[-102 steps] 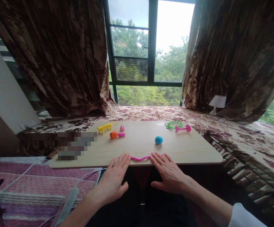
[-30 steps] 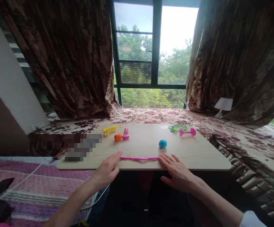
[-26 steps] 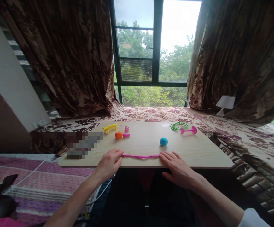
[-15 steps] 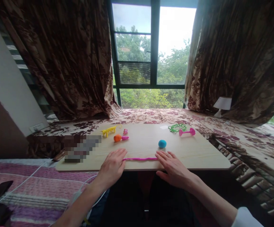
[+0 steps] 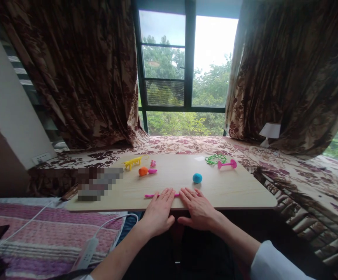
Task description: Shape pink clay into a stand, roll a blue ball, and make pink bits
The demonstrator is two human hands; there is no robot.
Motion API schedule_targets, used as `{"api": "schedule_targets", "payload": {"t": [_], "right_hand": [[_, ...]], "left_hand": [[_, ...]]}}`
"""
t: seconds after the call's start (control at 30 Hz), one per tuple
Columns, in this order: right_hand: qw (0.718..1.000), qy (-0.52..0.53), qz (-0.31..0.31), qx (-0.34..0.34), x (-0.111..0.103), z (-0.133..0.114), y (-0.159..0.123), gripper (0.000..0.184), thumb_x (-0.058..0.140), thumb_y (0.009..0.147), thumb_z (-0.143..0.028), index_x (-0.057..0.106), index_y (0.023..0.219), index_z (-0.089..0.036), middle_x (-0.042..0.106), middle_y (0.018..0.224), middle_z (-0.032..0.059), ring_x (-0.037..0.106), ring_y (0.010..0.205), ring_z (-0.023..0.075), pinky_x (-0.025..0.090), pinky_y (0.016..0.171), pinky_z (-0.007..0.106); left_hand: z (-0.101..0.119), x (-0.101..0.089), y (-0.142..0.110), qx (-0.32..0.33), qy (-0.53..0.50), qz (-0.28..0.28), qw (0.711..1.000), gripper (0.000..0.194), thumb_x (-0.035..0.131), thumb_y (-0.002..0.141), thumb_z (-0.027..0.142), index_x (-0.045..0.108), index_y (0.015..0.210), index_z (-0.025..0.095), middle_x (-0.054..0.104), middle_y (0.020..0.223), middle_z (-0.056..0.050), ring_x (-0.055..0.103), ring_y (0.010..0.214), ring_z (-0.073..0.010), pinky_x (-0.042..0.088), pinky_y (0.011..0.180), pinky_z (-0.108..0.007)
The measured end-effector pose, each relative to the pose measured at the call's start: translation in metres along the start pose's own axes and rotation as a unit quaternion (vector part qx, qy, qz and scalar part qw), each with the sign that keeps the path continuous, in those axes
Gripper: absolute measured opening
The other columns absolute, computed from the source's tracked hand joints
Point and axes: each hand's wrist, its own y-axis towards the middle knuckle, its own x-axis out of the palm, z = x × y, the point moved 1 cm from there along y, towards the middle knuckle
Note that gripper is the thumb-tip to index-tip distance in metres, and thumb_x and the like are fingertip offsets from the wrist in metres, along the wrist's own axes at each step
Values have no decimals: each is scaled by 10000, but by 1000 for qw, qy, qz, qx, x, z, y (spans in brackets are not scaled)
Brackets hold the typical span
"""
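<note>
A thin pink clay strand (image 5: 149, 196) lies left to right near the front edge of the pale wooden table (image 5: 239, 194). My left hand (image 5: 160, 210) rests on it with flat, outstretched fingers. Close beside it, my right hand (image 5: 196, 208) lies palm down with its fingers extended, covering the strand's right end. A short bit of pink shows between the two hands. Just beyond my right hand sits a blue ball-shaped lump (image 5: 197, 178). Farther left are an orange lump (image 5: 142, 171) and a small pink piece (image 5: 152, 171) touching it.
At the table's back left stand a yellow animal figure (image 5: 132, 162) and a tiny pink figure (image 5: 153, 163). Toward the back right lie a tangled green cord (image 5: 215, 159) and a pink dumbbell-shaped piece (image 5: 227, 164). A power strip (image 5: 87, 252) rests on the striped bedding (image 5: 40, 229).
My hands have come together from the strand's two ends toward its middle. The strand's left end now sticks out past my left hand. The view has shifted slightly.
</note>
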Motion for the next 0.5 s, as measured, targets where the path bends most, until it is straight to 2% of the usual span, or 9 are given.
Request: {"api": "schedule_targets", "payload": {"t": [0.1, 0.2, 0.3, 0.37, 0.5], "right_hand": [[1000, -8, 6, 8, 0, 2, 7, 873, 499, 707, -576, 206, 1388, -114, 212, 1438, 141, 195, 1310, 282, 97, 1063, 446], [1000, -5, 0, -19, 3, -1, -5, 897, 495, 707, -587, 147, 1402, -140, 166, 1454, 122, 158, 1323, 261, 74, 1070, 433], [999, 0, -5, -35, 5, -6, -19, 885, 471, 727, -590, 107, 1408, -159, 124, 1465, 103, 100, 1337, 239, 53, 1073, 423], [1000, -1, -10, -24, 5, -6, -17, 885, 481, 723, -582, 116, 1407, -156, 135, 1463, 109, 107, 1334, 251, 61, 1069, 435], [1000, -9, -10, 13, 2, 3, 8, 894, 532, 694, -543, 174, 1392, -114, 215, 1437, 147, 176, 1312, 292, 110, 1051, 467]], "left_hand": [[-1, 0, 4, 0, 6, 2, 1000, 788, 488, 638, 270, 224, 1369, 135, 205, 1455, -105, 149, 1335, -240, 89, 1082, -454], [3, 2, -8, 20, 13, 11, 1000, 792, 470, 651, 266, 183, 1381, 160, 188, 1463, -79, 126, 1341, -217, 71, 1091, -431], [9, 5, -17, 14, 22, 20, 999, 790, 457, 648, 233, 177, 1382, 153, 176, 1466, -81, 97, 1345, -218, 57, 1091, -429], [10, 4, -13, 2, 21, 13, 1000, 771, 448, 649, 223, 199, 1374, 140, 175, 1465, -88, 88, 1346, -223, 57, 1088, -437], [5, 1, 9, -9, 17, -13, 1000, 763, 445, 630, 231, 243, 1357, 121, 209, 1453, -108, 151, 1335, -234, 103, 1078, -453]]}}
